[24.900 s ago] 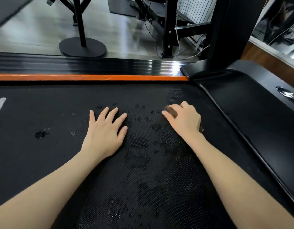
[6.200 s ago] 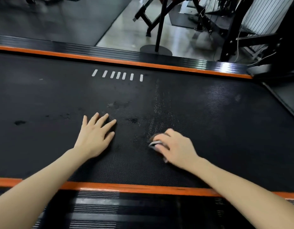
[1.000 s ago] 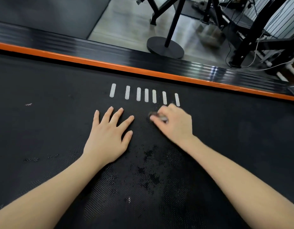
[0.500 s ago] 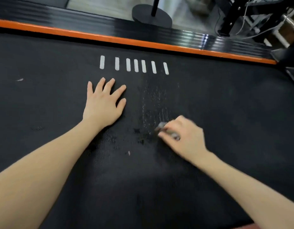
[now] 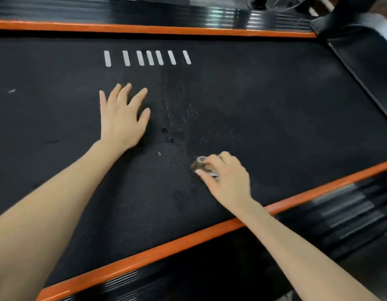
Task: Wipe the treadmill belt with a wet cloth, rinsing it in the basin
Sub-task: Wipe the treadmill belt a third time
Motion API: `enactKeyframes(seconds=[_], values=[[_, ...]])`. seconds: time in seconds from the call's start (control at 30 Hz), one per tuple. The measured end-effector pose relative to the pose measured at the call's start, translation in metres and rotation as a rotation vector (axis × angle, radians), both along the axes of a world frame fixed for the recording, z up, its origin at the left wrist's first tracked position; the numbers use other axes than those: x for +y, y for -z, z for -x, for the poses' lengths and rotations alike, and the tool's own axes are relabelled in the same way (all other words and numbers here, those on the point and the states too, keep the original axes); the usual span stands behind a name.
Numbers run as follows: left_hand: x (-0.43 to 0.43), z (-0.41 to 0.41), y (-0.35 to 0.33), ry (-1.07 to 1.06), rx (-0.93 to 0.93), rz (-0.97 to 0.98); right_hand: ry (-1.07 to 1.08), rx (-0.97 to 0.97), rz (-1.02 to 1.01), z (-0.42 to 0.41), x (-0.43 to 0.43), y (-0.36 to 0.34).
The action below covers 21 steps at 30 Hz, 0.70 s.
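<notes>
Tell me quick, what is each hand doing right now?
Left hand: open, fingers spread flat on the treadmill belt.
Right hand: closed around the cloth, pressing it on the belt.

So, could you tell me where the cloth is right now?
Head view, right of centre: the cloth is bunched under the right hand on the belt, near the nearer orange strip.

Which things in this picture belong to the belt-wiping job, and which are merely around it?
In the job: treadmill belt; cloth; right hand gripping it; left hand flat on the belt.
Merely around: orange edge strip; ribbed side rail; black housing. No basin in view.
</notes>
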<state>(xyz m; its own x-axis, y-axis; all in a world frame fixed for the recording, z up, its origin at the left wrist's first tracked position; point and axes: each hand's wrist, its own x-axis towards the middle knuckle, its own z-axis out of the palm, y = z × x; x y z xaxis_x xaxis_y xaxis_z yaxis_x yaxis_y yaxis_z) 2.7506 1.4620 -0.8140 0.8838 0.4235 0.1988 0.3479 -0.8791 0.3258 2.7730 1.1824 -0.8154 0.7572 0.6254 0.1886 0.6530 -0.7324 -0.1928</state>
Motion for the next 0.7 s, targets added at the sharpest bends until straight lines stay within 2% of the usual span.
enactKeyframes(seconds=[0.07,0.17,0.23,0.37,0.47,0.53,0.6,0.67,0.7], values=[[-0.019,0.033,-0.004,0.058,-0.028,-0.010,0.220,0.035,0.036,-0.014,-0.040,-0.005],[-0.028,0.078,0.002,0.088,0.074,-0.054,0.500,0.182,0.059,-0.020,-0.067,-0.014],[-0.026,0.093,0.010,0.078,0.150,-0.061,0.473,0.227,0.067,-0.006,-0.054,-0.018],[-0.028,0.100,0.020,0.049,0.199,-0.063,0.008,0.373,0.048,0.051,-0.005,-0.019],[-0.030,0.102,0.024,0.047,0.199,-0.071,-0.165,0.421,0.090,0.062,-0.004,-0.026],[-0.028,0.102,0.024,0.060,0.174,-0.088,-0.122,0.386,0.097,0.045,-0.026,-0.028],[-0.026,0.104,0.025,0.061,0.172,-0.089,0.077,0.390,0.025,0.019,-0.054,-0.029],[-0.026,0.104,0.027,0.061,0.172,-0.077,0.289,0.481,-0.061,0.002,-0.068,-0.031],[-0.026,0.104,0.027,0.061,0.166,-0.077,0.333,0.484,-0.079,-0.001,-0.069,-0.030]])
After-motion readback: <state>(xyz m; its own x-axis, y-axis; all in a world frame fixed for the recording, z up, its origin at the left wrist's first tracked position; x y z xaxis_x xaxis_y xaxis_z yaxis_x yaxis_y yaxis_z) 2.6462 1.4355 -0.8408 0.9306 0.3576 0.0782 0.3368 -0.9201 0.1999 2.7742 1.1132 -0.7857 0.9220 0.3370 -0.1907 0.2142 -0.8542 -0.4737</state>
